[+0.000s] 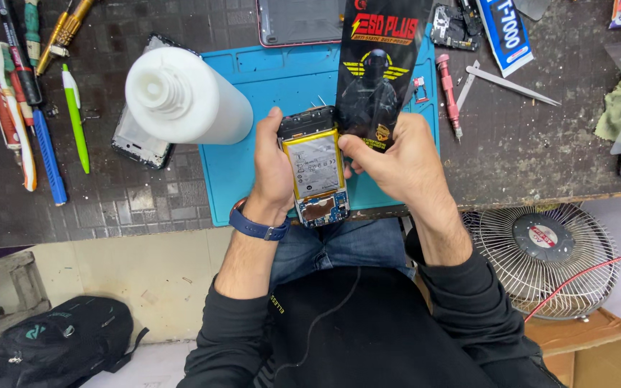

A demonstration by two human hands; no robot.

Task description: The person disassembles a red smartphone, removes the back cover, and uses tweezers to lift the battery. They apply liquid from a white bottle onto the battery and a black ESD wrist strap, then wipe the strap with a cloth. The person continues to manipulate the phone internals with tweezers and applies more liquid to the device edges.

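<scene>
My left hand grips an opened phone by its left edge, with the yellow-framed battery and a blue circuit board at its lower end showing. My right hand rests against the phone's right edge and pinches the lower end of a long black printed packet that stands up over the blue work mat. A blue watch band is on my left wrist. Both hands hover just above the mat's front edge.
A white plastic bottle stands at the mat's left, over another phone. Screwdrivers and pens lie far left. A pink screwdriver, tweezers, a glue tube and phone parts lie right. A fan sits below the bench.
</scene>
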